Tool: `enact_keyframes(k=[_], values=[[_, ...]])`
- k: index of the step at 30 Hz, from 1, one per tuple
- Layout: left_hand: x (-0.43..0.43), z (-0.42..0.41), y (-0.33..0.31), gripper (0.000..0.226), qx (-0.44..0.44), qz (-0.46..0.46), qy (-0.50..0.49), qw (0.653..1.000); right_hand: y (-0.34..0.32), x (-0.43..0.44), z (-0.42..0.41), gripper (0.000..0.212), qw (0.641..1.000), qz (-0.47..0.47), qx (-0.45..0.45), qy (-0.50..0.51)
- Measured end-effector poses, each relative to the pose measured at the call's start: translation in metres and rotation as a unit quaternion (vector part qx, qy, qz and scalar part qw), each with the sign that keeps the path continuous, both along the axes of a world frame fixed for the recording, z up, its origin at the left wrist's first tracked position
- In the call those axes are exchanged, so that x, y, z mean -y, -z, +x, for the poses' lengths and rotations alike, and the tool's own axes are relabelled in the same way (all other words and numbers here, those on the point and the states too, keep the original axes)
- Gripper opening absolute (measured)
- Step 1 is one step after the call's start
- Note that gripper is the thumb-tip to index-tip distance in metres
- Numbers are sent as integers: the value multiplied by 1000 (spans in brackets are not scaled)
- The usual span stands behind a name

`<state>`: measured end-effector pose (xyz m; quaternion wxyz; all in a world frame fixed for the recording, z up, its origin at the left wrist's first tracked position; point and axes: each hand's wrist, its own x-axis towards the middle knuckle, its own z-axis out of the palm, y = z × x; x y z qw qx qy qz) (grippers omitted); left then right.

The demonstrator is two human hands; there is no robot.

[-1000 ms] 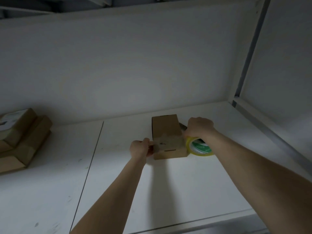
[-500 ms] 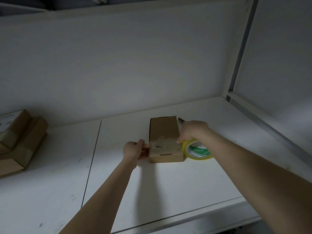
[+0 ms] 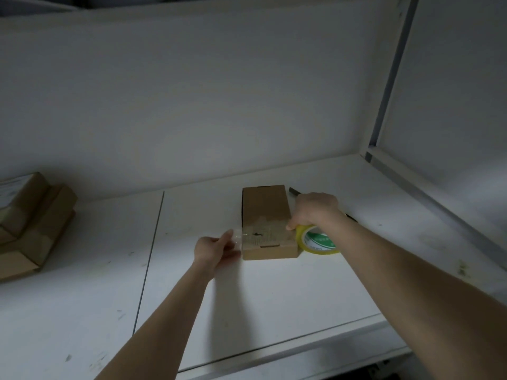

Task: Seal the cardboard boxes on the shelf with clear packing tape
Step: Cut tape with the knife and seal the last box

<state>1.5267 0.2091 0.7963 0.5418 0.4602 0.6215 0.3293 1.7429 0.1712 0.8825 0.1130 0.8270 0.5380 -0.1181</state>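
Left hand [image 3: 216,249] pinching clear tape end [image 3: 238,237], cardboard box [image 3: 264,207] just beside at its 3 o'clock, right hand [image 3: 315,212] gripping yellow tape roll [image 3: 318,241] at box's 4 o'clock, on white shelf [image 3: 274,303].

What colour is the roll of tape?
The tape roll looks yellow, with a green-and-white inside; head view.
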Motion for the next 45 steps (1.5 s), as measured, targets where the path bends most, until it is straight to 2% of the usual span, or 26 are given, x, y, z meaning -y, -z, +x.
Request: enact_keyframes(k=[3,6,10,11,13,15,16,18,20,21,24,27,32,37,41,45], values=[[0,-8,-2,22,56,-29,6,998,0,1,-1,55,1000,2,3,2],[-4,-8,-5,15,63,-17,-5,998,0,1,-3,52,1000,10,7,-1],[-7,-18,-5,12,47,-7,-114,992,0,4,-2,52,1000,15,11,-6],[-6,-22,-7,16,14,26,-132,991,1,4,-2,52,1000,16,9,-6],[-3,-24,-14,29,-94,186,-118,971,1,3,-1,53,1000,16,4,-5],[11,-7,-24,34,-173,348,6,921,1,3,-1,55,1000,16,1,-6],[21,9,-24,34,-217,376,93,896,1,3,-1,57,1000,17,1,-6],[40,39,-15,40,-295,338,216,867,1,3,0,60,1000,18,0,-9],[48,57,-5,46,-330,303,237,862,1,3,0,61,1000,19,-1,-11],[47,59,-3,50,-327,282,221,874,0,3,0,60,1000,20,-1,-12],[38,58,-10,42,-284,154,153,934,1,2,0,55,1000,16,-2,-18],[35,53,-15,24,-265,123,150,944,3,1,2,49,999,18,1,-28],[17,52,-17,31,-136,40,106,984,2,5,2,49,999,32,-2,-38],[18,56,-33,44,-41,-42,84,995,-2,17,9,64,996,70,-37,-36],[24,59,-38,59,-23,-31,64,997,-4,28,20,56,991,104,-79,-35],[23,52,-57,46,26,-26,37,999,-24,40,37,48,970,164,-174,-35]])
